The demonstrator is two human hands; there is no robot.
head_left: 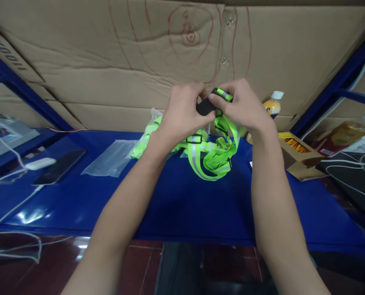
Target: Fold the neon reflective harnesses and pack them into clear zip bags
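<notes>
Bright green reflective straps with grey stripes and black slider buckles hang and lie in a tangle below my hands. A black buckle-like piece is pinched in my left hand, fingers closed on it. Closed around the strap end beside that piece is my right hand, thumb against its dark edge. Both hands are raised above the table, almost touching each other. More green strap shows in a clear plastic bag behind my left wrist. An unfilled flat clear bag lies left of it.
On the blue table, a phone and a white plug-like device with cables lie at left. At right stand a small open cardboard box, a bottle with a white cap and another bottle. Cardboard forms the back wall.
</notes>
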